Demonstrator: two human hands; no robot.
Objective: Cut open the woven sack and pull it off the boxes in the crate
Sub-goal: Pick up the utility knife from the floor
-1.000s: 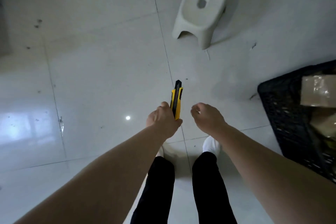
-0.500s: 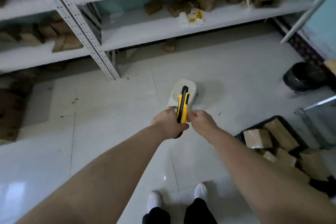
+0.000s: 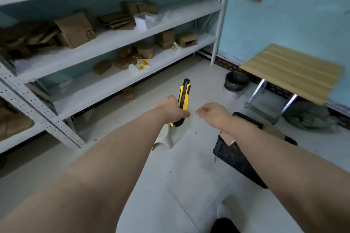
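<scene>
Black crate [image 3: 234, 159] with boxes [image 3: 230, 138] sits on the floor under the right forearm. Left hand [image 3: 173, 108] holds its grip closed around the yellow utility knife [image 3: 184, 96], pointing away. Right hand [image 3: 213, 112], loosely curled and empty, hovers just beside it. Shelving [image 3: 113, 39] stands beyond.

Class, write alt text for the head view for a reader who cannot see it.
The left hand grips a yellow knife upright; the right hand hangs loosely curled beside it, empty. A black crate of boxes sits on the floor below, right of shelves.

Looking like a stockroom: metal shelving [image 3: 106, 43] holding cardboard boxes [image 3: 75, 30], black crate [image 3: 234, 155] sitting on tiled floor [image 3: 170, 195].
</scene>
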